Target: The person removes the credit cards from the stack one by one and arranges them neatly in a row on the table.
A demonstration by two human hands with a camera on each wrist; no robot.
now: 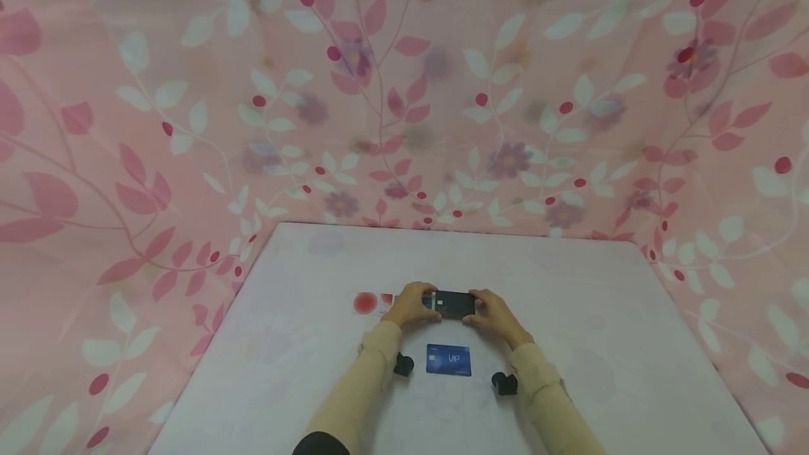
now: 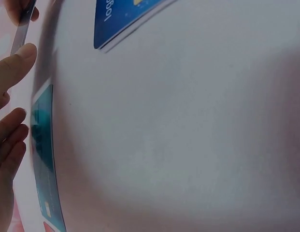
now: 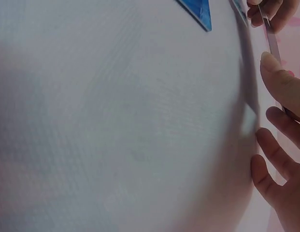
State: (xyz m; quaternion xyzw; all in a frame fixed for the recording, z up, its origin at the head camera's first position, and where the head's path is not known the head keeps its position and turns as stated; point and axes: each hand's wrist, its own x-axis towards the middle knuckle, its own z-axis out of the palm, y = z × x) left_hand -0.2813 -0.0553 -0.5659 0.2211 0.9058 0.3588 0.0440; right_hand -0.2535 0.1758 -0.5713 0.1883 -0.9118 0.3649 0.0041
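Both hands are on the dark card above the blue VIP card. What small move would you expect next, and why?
Probably a short lift of the dark card clear of the table. The left hand and right hand each pinch an end of it, and the wrist views show it edge-on, apparently already off the surface. A teal card lies flat under the left fingers and the blue VIP card sits apart, nearer the person.

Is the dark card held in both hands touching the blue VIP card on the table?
Apart. The head view shows bare table between the dark card, held by both hands, and the blue VIP card lying nearer the person.
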